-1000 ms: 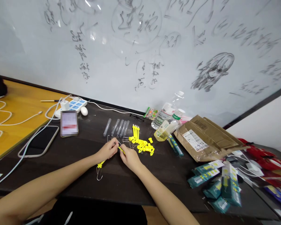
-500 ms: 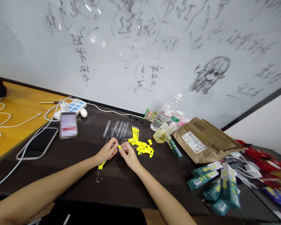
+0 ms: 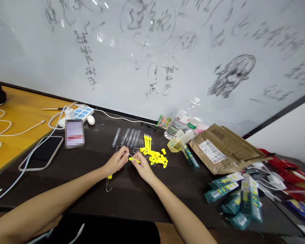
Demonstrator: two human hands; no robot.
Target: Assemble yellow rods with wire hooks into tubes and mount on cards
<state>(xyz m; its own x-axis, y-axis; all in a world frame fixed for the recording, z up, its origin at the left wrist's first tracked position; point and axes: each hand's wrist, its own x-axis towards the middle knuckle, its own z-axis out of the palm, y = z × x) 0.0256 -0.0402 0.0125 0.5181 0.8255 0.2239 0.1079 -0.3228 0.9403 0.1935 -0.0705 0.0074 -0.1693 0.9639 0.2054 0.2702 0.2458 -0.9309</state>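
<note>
Left hand point(image 3: 117, 161) pinches a thin metal wire point(image 3: 130, 155), fingertips closed, while right hand point(image 3: 144, 168) pinches a small yellow piece point(image 3: 134, 160) lying between the two, nearer the right, long axis roughly crosswise, left end by the wire, contact unclear.

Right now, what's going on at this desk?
A person is working bare-handed. The right hand grips a small yellow piece; the left hand is at its end, its exact grip too small to make out. Loose yellow parts and yellow rods lie just beyond the right hand, beside clear tubes. A wire hook shows below the left wrist.
</note>
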